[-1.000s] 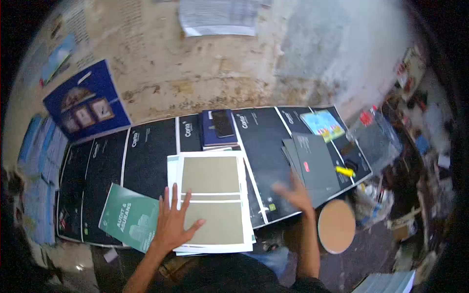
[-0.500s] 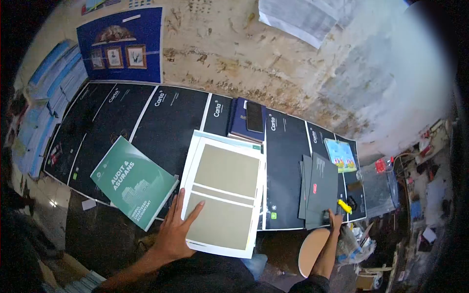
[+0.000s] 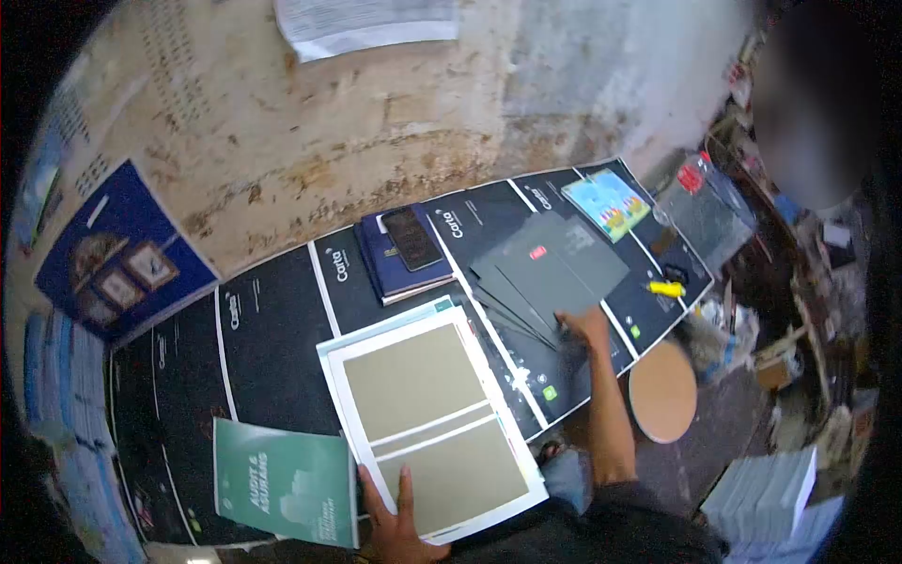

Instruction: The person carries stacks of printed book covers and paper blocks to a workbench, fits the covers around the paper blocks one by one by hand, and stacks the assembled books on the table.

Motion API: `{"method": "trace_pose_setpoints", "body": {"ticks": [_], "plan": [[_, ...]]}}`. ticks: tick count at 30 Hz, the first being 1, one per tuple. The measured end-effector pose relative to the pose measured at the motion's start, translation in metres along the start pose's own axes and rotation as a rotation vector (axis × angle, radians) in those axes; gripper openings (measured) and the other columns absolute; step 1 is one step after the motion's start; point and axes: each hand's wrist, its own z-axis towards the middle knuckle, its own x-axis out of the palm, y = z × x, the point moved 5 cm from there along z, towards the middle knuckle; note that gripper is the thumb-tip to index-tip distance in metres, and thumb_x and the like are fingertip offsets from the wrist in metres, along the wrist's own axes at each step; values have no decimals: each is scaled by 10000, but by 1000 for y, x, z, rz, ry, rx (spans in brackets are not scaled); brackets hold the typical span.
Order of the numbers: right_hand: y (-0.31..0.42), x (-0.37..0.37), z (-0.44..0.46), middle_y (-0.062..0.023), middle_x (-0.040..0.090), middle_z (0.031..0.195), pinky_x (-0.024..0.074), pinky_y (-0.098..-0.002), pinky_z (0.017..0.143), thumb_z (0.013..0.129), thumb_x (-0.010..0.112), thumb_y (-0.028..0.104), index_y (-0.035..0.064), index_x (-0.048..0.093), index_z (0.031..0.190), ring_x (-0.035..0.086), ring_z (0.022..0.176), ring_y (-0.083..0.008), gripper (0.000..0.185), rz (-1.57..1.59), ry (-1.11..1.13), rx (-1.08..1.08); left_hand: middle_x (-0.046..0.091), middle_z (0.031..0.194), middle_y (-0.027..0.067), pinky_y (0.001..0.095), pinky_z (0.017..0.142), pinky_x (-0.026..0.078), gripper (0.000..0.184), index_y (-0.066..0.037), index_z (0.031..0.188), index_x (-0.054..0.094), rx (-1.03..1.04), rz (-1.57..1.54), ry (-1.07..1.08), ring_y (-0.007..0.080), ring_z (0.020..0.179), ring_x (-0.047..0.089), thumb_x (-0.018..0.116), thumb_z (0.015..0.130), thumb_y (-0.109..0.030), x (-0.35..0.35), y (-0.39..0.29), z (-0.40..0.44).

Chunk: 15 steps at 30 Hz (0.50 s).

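My left hand lies with fingers spread at the lower left corner of a white-bordered sheet with two beige boards, on a small stack of sheets. A green book lies just left of that hand. My right hand touches the lower edge of dark grey covers; its fingers are bent, and a small dark thing shows at the fingertips, too small to name. Behind the sheets, a phone rests on dark blue books.
A yellow cutter and a colourful booklet lie at the table's right. A round stool stands by the front edge. Book stacks stand left and lower right. A blue picture panel leans at the wall.
My right hand has moved from beside the yellow cutter to the dark grey covers, which now lie turned and closer to the sheets. The camera view has turned.
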Motion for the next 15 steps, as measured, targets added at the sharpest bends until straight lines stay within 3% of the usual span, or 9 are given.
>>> {"method": "trace_pose_setpoints", "body": {"ticks": [3,4,6,8,10,11,12,14,15], "plan": [[2,17,46,-304,584,1271,458,-432,993,631,753,699,-70,611,1210,573,1204,-400,973,128,105,86,-36,1521,419,707,1041,306,1378,-132,1548,226,8,41,-147,643,1377,128,895,441,-610,13,4,-3],[5,20,62,-294,565,1310,432,-446,1026,623,753,710,-66,601,1238,556,1229,-403,1002,150,102,186,11,1549,372,686,1074,282,1280,-149,1537,275,-40,11,-8,597,1403,136,869,511,-631,6,6,-3],[25,28,83,-286,556,1329,392,-480,1055,621,751,715,-59,590,1260,531,1256,-409,1016,151,167,176,24,1551,374,651,1107,243,1313,-217,1555,226,-75,41,2,579,1415,116,848,491,-671,10,4,0],[66,19,62,-204,624,1240,504,-446,850,705,830,426,-40,585,1252,602,1073,-352,760,426,144,-65,37,1552,376,616,1140,204,1348,-285,1573,178,-115,68,19,561,1427,96,828,471,-711,20,9,-6],[87,36,58,-237,558,1323,453,-492,943,661,824,513,-46,556,1294,544,1181,-384,887,490,92,72,61,1584,295,609,1133,254,1183,-180,1527,314,-225,58,9,500,1445,164,865,566,-598,32,30,-15],[100,43,53,-246,520,1367,457,-498,954,641,832,530,-49,536,1319,522,1224,-393,939,621,77,174,61,1584,295,609,1133,254,1183,-180,1527,314,-221,79,14,500,1445,164,865,566,-598,36,33,-16],[120,42,42,-254,483,1412,460,-503,966,621,840,546,-52,516,1343,499,1267,-402,992,753,48,275,88,1594,255,570,1147,255,1056,-180,1523,323,-210,66,-48,456,1456,177,833,665,-523,36,29,-15],[157,38,37,-230,464,1421,539,-439,835,620,873,475,-49,493,1355,517,1224,-374,979,1007,64,410,115,1604,214,531,1162,256,929,-179,1519,332,-175,92,-103,411,1467,190,802,764,-448,43,32,-14],[161,48,54,-222,454,1423,561,-410,775,615,884,457,-47,480,1361,523,1203,-360,987,1049,68,470,184,1578,222,520,1154,274,835,-150,1513,337,-180,7,-281,410,1450,227,759,818,-343,49,40,-15]]}}
